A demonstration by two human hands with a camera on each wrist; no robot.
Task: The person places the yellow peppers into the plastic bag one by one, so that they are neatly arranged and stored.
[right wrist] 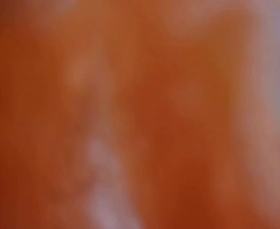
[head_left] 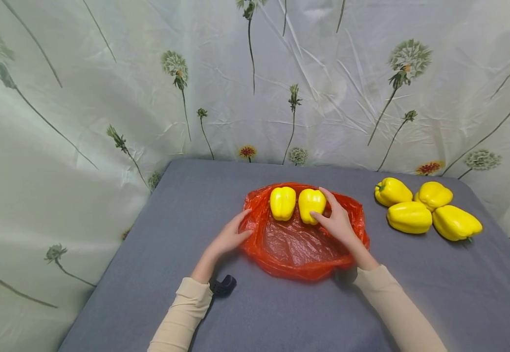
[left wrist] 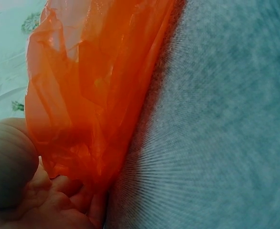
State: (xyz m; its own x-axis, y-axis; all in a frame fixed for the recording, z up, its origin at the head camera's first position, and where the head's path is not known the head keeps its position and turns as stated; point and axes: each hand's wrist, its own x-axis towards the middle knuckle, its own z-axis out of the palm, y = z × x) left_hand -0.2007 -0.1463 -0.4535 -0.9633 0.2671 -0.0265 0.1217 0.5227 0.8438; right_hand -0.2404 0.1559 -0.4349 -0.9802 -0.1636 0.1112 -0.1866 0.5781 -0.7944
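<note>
A red plastic bag (head_left: 281, 272) lies spread with its mouth up, and two yellow bell peppers sit at its far side. My right hand (head_left: 339, 222) holds the right bell pepper (head_left: 311, 205) between thumb and fingers. Beside it, the left bell pepper (head_left: 282, 203) stands free of both hands. My left hand (head_left: 228, 238) touches the bag's left side, thumb and fingers apart. In the left wrist view, the thumb (left wrist: 8, 162) and the bag's crumpled side (left wrist: 92, 105) show. Blurred red-orange plastic (right wrist: 168, 133) fills most of the right wrist view.
Several more yellow bell peppers (head_left: 410, 217) lie grouped on the right of the grey table (head_left: 158, 254). A flower-printed curtain (head_left: 237, 107) hangs along the back and left edges. A black strap piece (head_left: 224, 286) shows by my left wrist.
</note>
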